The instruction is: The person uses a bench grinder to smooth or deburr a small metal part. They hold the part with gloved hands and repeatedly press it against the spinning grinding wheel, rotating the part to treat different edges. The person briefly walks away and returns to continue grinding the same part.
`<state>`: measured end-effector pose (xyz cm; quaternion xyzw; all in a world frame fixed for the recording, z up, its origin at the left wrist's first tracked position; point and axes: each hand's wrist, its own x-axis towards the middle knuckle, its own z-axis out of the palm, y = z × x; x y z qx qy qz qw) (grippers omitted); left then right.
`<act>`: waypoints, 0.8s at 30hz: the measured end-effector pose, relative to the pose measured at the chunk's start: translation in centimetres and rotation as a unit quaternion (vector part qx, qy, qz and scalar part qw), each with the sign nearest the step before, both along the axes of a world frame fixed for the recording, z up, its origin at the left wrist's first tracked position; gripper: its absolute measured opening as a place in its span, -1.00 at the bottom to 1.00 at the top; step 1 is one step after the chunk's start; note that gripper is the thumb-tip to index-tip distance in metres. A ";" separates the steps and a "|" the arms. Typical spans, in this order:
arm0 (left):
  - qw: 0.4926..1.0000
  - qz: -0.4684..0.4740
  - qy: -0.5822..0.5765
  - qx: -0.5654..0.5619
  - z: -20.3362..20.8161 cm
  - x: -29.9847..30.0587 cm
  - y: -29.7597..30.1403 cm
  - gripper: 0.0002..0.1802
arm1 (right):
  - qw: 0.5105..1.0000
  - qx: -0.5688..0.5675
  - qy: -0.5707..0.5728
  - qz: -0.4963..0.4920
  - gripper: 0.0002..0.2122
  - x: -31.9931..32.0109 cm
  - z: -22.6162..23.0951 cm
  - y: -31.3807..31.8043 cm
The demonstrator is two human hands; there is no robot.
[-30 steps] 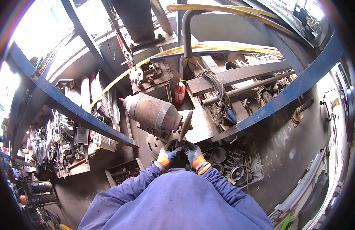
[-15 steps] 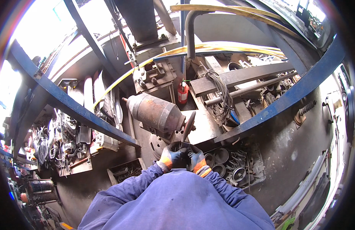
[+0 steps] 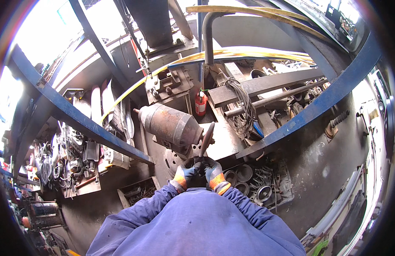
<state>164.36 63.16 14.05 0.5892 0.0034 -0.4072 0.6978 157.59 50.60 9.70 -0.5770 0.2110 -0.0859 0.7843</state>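
My left hand (image 3: 186, 171) and my right hand (image 3: 212, 170), in grey-blue gloves with orange cuffs, are brought together just in front of my chest. Their fingers are bent inward and closed over a small dark piece that I cannot make out. Directly beyond the fingertips, a dark wheel (image 3: 207, 138) is seen nearly edge-on. It sits at the near end of a rusty, drum-shaped motor (image 3: 167, 124). Whether the held piece touches the wheel cannot be told from here.
A perforated round base (image 3: 172, 160) stands under the motor. Blue steel beams (image 3: 299, 117) cross on both sides. Coiled cable (image 3: 240, 100) hangs over a steel bar. A red fire extinguisher (image 3: 200, 103) stands behind. Scrap metal parts (image 3: 263, 181) lie at right, a parts box (image 3: 137, 192) at left.
The whole view has shifted slightly. My hands have drawn a little closer together at the fingers, and the right one has turned slightly. Both stay closed by the wheel.
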 end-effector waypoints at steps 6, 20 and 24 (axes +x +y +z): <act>0.997 -0.008 -0.011 -0.078 -1.7 0.0 0.4 -0.49 | 0.985 -0.168 -0.019 0.034 -0.81 -0.2 0.7 -0.7; 0.993 -0.004 -0.090 0.073 1.9 0.3 -1.1 -0.43 | 0.967 0.250 0.012 0.048 -0.75 -0.8 1.4 -1.5; 0.990 0.022 -0.102 0.093 1.5 0.5 -1.5 -0.48 | 0.994 0.030 -0.078 0.076 -0.76 -1.3 1.3 -1.0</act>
